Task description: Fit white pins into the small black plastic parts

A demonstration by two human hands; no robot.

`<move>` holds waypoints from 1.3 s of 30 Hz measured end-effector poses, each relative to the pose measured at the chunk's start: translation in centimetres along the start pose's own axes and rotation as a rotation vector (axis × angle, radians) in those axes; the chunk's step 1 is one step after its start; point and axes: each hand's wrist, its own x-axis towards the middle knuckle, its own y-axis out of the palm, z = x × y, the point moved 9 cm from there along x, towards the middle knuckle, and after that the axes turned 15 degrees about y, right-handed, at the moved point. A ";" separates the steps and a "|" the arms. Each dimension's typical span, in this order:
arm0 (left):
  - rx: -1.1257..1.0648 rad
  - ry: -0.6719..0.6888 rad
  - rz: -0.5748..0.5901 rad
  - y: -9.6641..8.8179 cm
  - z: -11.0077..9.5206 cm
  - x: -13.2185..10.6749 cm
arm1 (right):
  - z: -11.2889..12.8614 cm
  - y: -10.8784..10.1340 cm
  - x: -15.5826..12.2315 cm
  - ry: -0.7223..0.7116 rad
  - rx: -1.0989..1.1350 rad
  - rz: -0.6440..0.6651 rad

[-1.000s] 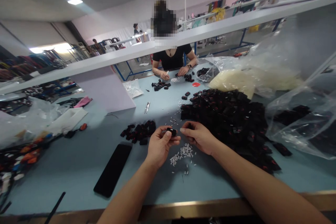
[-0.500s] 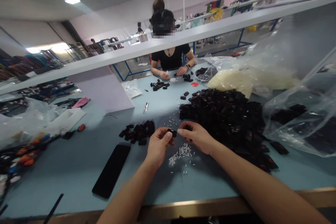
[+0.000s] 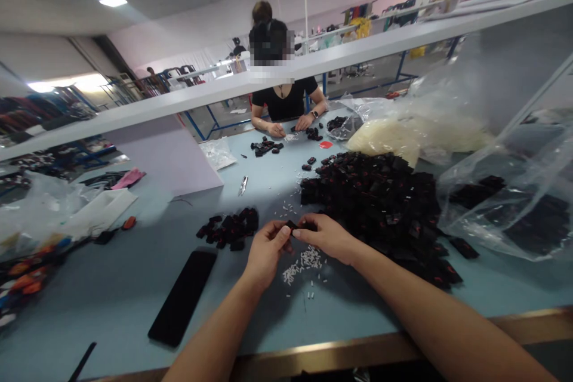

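— What are the hands doing?
— The left hand [image 3: 267,253] and the right hand [image 3: 324,237] are curling nearly shut, both pinching a small black plastic piece [image 3: 294,227] at the fingertips; it's hanging just above loose white bits [image 3: 304,265] on the bench [image 3: 111,304], beside a heaped black pile [image 3: 371,209]

No readable text from where I'm standing. The heap of black plastic pieces [image 3: 371,203] shows small red marks (too small to make out at this range), and the red tag [image 3: 326,144] just beyond that heap shows nothing legible either.
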 end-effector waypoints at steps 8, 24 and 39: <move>-0.162 0.021 -0.038 0.5 -1.1 -0.2 | -1.2 0.2 0.2 0.101 0.355 0.036; -0.252 -0.005 0.027 1.4 -1.4 -0.3 | -0.2 -1.0 -0.4 0.054 0.696 0.010; -0.218 0.028 0.052 1.7 -1.8 -0.2 | 0.7 -1.1 -1.0 -0.059 0.562 -0.043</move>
